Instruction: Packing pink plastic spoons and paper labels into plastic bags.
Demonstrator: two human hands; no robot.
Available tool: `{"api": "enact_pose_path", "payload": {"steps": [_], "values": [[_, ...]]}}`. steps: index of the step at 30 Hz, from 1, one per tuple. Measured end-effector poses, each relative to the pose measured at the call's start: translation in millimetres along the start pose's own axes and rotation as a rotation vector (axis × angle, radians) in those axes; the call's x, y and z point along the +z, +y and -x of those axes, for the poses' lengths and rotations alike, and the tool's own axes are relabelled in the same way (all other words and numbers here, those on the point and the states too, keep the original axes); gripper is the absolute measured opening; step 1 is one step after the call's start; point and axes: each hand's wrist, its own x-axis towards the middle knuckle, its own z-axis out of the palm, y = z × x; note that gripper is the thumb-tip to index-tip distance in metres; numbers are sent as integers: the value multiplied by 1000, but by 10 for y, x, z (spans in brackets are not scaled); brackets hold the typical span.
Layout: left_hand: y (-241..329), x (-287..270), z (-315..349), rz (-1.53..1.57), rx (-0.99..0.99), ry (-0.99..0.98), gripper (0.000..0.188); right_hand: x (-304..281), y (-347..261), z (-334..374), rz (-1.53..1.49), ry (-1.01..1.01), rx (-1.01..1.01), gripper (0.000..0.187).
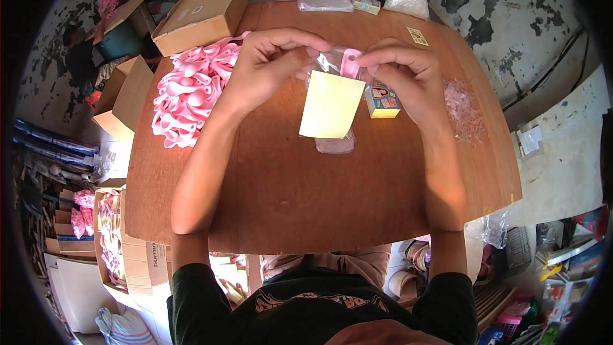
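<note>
My left hand (271, 64) and right hand (408, 76) pinch a clear plastic bag (327, 62) between them, a pale-yellow rectangular card (332, 106) and pink plastic handle (350, 64) seemingly already inside, while a heap of pink plastic spoons (191, 89) lies unbagged left of my grip.

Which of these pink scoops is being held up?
The pink scoop showing above the pale yellow card, at the clear bag that left hand and right hand pinch; the others lie in the pile at left.
</note>
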Motion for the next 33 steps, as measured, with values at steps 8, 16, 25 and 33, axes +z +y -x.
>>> {"api": "enact_pose_path", "payload": {"steps": [8, 16, 25, 33], "values": [[19, 14, 23, 71, 35, 15, 20, 10, -13, 0, 61, -30, -32, 25], [48, 87, 18, -22, 25, 59, 13, 62, 21, 7, 60, 17, -37, 11], [326, 38, 24, -59, 31, 18, 38, 122, -44, 20, -6, 64, 6, 19], [1127, -196, 842, -357, -228, -123, 35, -176, -148, 86, 133, 196, 169, 17]]}}
